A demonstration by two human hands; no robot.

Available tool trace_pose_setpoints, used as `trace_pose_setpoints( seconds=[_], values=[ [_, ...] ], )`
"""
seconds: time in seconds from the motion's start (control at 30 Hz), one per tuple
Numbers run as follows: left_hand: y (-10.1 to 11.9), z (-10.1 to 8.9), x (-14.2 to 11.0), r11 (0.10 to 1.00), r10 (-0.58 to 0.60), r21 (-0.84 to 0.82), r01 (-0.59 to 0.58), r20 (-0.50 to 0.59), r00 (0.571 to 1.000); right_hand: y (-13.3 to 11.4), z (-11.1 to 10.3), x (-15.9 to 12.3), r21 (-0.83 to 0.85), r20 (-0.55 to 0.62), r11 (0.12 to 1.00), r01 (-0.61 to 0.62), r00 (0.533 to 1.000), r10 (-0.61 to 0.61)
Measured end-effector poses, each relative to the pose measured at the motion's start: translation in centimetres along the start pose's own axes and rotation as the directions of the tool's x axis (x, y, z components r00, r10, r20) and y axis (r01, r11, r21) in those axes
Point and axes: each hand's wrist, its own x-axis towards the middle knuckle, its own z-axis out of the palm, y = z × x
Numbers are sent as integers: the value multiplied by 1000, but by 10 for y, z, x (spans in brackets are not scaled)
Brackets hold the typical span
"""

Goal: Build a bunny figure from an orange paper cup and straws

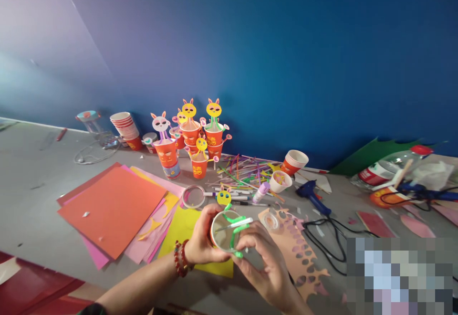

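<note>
A paper cup (222, 238) is tipped so that its open mouth faces me. My left hand (202, 238) is wrapped round its side, with red beads on the wrist. Bent green pipe cleaners (239, 228) stick out at the rim, and a thin white stick (244, 223) lies across the mouth. My right hand (263, 260) is closed at the rim, thumb and fingers on a green pipe cleaner. Just beyond the cup is a yellow paper animal face (224, 196); whether it is joined to the cup I cannot tell.
Behind stand several red cups with paper animal figures (199, 164). Coloured paper sheets (118, 210) lie left. Loose coloured sticks (246, 172), a glue stick (261, 192) and a blue glue gun (314, 198) with a black cord (334, 243) are right. A bottle (390, 164) lies far right.
</note>
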Motion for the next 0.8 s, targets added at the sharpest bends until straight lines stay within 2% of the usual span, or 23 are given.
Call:
trace_pose_setpoints(
  seconds=[0.1, 0.27, 0.53, 0.73, 0.8],
  values=[
    [-2, -1, -1, 1000, -18, -11, 18, 1, 1000, 2, 0, -1, 9, 14, 1000, 3, 1000, -3],
    [-4, -3, -2, 1000, 19, 24, -18, -32, 999, 4, -1, -2, 0, 40, 1000, 6, 999, -6],
    [2, -1, 0, 1000, -1, -3, 1, -34, 999, 5, -2, -2, -1, 57, 999, 32, 998, -32],
    [-4, -4, 1, 990, 128, 66, -126, -33, 991, 8, 2, -5, 9, 27, 998, 67, 997, -67],
    [-6, -5, 1, 988, 140, 74, -138, -25, 990, 9, 4, -6, 10, 18, 997, 75, 997, -75]
  ],
)
